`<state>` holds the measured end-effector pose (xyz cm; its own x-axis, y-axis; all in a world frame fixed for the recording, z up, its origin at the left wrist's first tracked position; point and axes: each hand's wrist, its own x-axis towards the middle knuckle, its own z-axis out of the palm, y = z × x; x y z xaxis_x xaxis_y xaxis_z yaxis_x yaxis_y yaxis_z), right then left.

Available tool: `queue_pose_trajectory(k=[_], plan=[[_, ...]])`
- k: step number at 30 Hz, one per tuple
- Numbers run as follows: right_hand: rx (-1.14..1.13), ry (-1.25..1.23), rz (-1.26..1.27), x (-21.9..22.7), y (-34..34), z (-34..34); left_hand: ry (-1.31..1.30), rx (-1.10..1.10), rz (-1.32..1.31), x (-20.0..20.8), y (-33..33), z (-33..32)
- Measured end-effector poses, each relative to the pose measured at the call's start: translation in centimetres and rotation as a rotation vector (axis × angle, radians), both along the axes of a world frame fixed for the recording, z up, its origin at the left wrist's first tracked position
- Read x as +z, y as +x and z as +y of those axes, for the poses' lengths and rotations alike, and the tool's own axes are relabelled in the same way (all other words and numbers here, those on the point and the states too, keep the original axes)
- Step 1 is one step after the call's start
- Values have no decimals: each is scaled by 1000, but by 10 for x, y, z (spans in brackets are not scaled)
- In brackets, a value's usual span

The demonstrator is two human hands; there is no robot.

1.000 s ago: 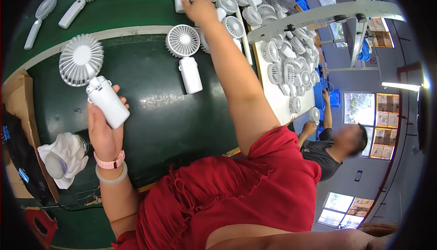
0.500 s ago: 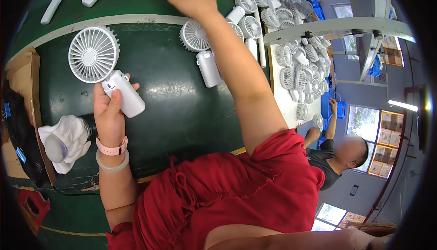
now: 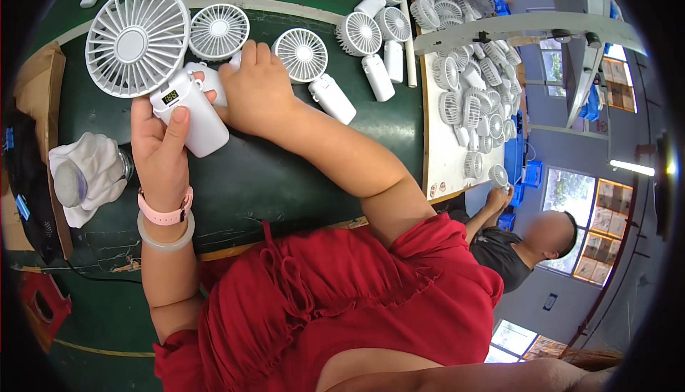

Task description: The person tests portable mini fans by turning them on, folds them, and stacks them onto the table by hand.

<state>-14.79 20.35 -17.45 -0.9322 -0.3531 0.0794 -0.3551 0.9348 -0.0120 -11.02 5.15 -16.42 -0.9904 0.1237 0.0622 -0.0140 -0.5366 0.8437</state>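
"From the head view, holding what on the left?"

"Left hand (image 3: 160,138) around a white handheld fan (image 3: 151,69), raised over the green counter (image 3: 250,171); fingers grasping the handle, thumb along its front, just below the lit display (image 3: 170,97)."

"And on the right?"

"Right hand (image 3: 260,92) just beside, fingers grasping a second fan (image 3: 217,42) by the handle, some fingertips hidden."

"Any advice for handling both well?"

"Leave the display uncovered. Grip handles only, never the slotted cages. Allow a small gap between the two heads to avoid scraping. Mind the third fan (image 3: 302,55), lying to the right, near the right wrist."
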Motion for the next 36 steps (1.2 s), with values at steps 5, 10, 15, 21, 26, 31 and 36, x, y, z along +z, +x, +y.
queue_pose_trajectory(k=[5, 10, 15, 21, 26, 31, 36], plan=[[25, -123, 47, 9, 17, -10, -1, -2, 71, 12, 6, 8], [163, -388, 22, -19, 13, -6, -73, 99, 69, 18, 9, 22], [-2, -2083, -1068, -12, 1, 19, 45, -18, 27, 24, 10, 30], [10, -2511, -1321, -16, -10, 52, 24, 23, 37, 8, -5, 37], [219, -2547, -1255, -31, -15, 62, -29, 26, -26, -9, -7, 30], [234, -2538, -1235, -32, -17, 62, -44, 40, -43, -10, -8, 28], [256, -2522, -1220, -32, -13, 61, -52, 53, -1, -14, -7, 32]])
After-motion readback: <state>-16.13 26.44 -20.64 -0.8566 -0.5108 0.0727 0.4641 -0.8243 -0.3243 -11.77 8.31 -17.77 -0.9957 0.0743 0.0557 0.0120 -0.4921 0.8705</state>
